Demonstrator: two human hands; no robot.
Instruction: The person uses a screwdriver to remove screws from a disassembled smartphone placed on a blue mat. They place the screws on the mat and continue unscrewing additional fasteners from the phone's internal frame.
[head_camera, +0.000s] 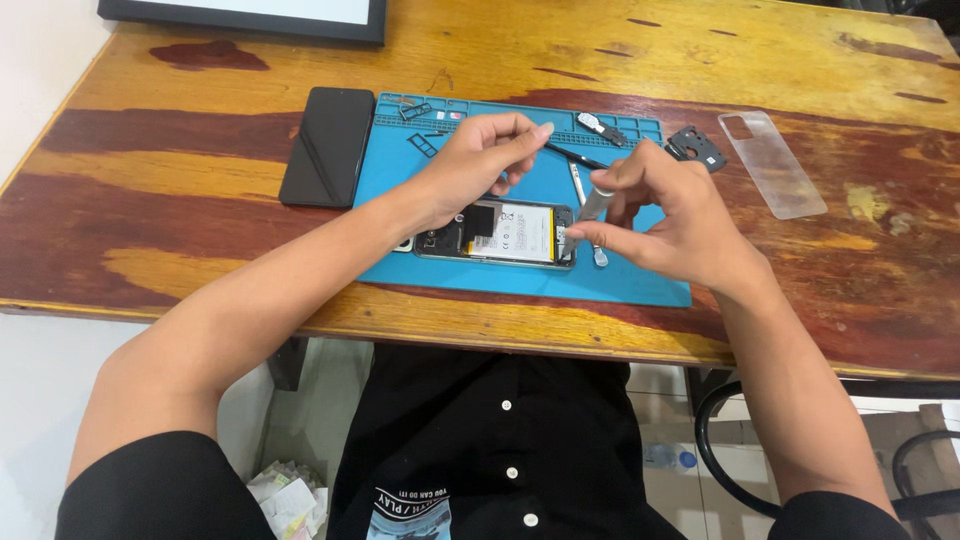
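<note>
Head view: opened phone lies flat on the blue repair mat, near the mat's front edge, mid worktop. Back cover off, so the white-labelled battery and black boards show; silver frame around. Right hand grasps a slim silver screwdriver, fingers pinched round the shaft, tip down at the phone's right end, probably to keep it upright over a screw. Left hand hovers above the phone's left part, thumb and forefinger pinched together; cannot tell if a tiny part is between them. Along the mat's rear edge: tweezers, small removed parts, kept in reach. Black phone just off the mat's left edge. Black camera bezel and clear case toward the worktop's right side, apart from the work.
</note>
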